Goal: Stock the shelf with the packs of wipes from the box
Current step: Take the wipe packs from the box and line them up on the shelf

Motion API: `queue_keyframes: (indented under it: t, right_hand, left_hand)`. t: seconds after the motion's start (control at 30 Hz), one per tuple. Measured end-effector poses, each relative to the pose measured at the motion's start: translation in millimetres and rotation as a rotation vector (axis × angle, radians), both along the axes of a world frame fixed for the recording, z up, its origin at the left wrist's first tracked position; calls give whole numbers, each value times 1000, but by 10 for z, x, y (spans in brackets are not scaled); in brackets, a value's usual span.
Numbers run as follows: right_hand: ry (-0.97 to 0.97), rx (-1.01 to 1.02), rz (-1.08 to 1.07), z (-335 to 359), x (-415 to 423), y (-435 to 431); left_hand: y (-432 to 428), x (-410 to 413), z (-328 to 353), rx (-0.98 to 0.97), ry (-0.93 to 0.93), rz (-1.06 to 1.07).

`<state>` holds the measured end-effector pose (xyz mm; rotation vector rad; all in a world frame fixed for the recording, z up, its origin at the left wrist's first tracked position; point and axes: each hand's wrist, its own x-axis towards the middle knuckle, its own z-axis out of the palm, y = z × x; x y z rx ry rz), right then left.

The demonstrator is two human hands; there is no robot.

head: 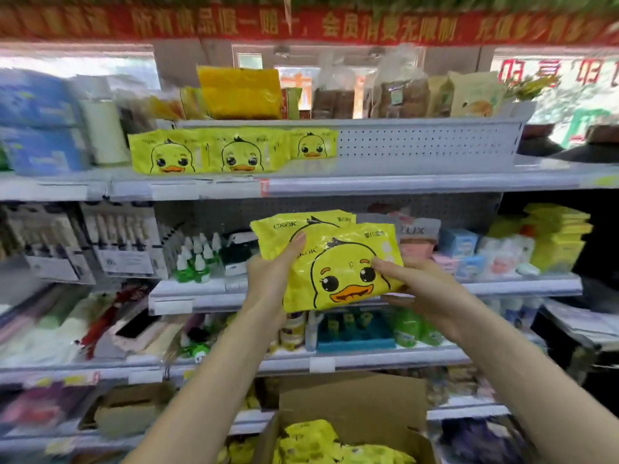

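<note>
- Yellow glossy film wraps the two held packs (335,267) of wipes; each is a flat, soft pouch printed with a cartoon duck face, orange bill and black outline. The film wrinkles and catches the light.
- The packs overlap, the rear one offset up and to the left, and are held in mid-air in front of the middle shelves, below the shelf (402,184) being stocked and touching no shelf.
- Left hand (271,277): forearm raised from lower left, palm against the left edge of the packs, one digit stretched up across the front of the film, the rest behind it, so the hand pinches the pair.
- Right hand (422,291): forearm raised from lower right, thumb pressed on the front pack beside the duck's eye, fingers curled under its lower right corner, pinching it.
- Shelved packs (214,152): three of the same design stand upright in a row at the left of the grey metal shelf, against a perforated back panel (422,144); the third sits further back.
- Box (351,405): brown corrugated cardboard, flaps open, at the bottom of the view, with more yellow packs (311,440) lying loosely inside; motion blur softens their print.
</note>
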<state>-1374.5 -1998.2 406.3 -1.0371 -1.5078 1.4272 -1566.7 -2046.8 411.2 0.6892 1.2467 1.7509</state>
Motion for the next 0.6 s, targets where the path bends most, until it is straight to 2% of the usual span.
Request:
queue_keyframes:
  t: [0.1,0.23,0.33,0.5,0.6]
  right_hand:
    - [-131,130,38,322,60,69]
    - [-143,183,108,723,77,235]
    - [-175,237,85,966,-13,438]
    - [-103,310,39,1418,-324,894]
    - [-104,348,28,1628,-557,1270]
  left_hand:
    - [15,-45,241,27,96,-4]
    - [124,-70,546,75,133,-47]
    - [326,-161,829,123,151,-46]
    - [992,-566,1291,162,107,-28]
    - [1345,-803,1566,164,162,-47]
